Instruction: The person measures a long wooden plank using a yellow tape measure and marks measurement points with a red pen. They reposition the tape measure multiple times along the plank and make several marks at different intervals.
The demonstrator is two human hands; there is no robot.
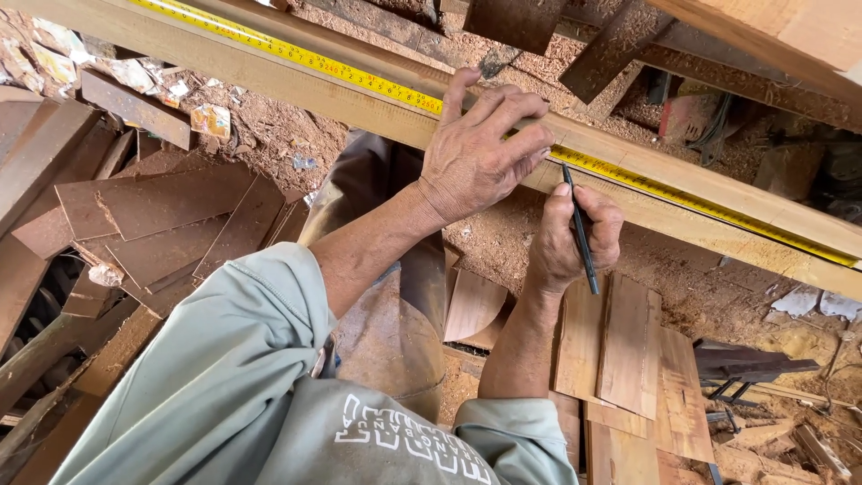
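Observation:
A long wooden plank point(296, 81) runs from the upper left to the right edge. A yellow tape measure point(323, 61) lies stretched along its top. My left hand point(480, 148) presses flat on the tape and the plank near the middle. Just right of it, my right hand point(570, 238) grips a dark pencil point(582, 235) with its tip touching the plank's near edge beside the tape.
Sawdust covers the ground under the plank. Thin wooden offcuts point(620, 350) lie below my right hand, and reddish-brown board scraps point(162, 224) are piled at the left. More planks point(763, 36) cross the top right. Dark tools point(745, 364) rest at the lower right.

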